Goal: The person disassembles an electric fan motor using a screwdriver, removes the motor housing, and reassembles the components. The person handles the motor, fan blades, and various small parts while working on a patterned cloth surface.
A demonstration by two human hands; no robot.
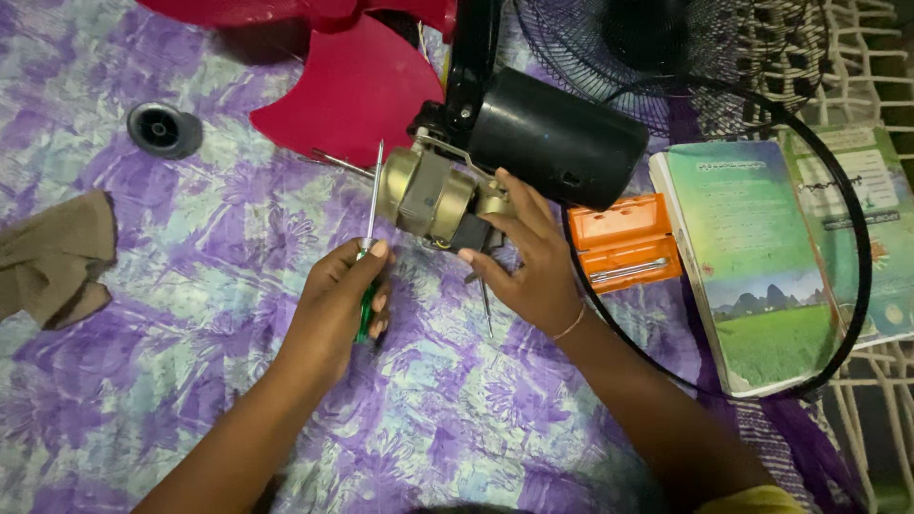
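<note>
Left hand [333,300]: fingers wrapped round the green handle of a screwdriver [369,238], thumb pressed high on the shaft to steady it. The blade points up and away, its tip near the left edge of the fan motor [433,195].

Right hand [528,262]: cupped against the motor's near side, fingers spread over the brass-coloured casing, apparently bracing it so it does not roll on the soft cloth. A thin bangle sits at the wrist.

Fan motor: lies on its side between the two hands, joined at its far end to a black cylindrical housing [557,138].

Red fan blade [357,86]: just behind the motor, flat on the cloth.

Orange case [624,243]: open, just right of the right hand, a metal bit in its groove, within easy reach.

Black ring [857,228]: a guard rim, looped round the books [762,257].

Wire fan guard [609,57]: at the top, behind the housing.

Grey round cap [162,128]: set apart at upper left.

Brown rag [57,252]: far left.

Purple flowered cloth [190,381]: underlies everything.
</note>
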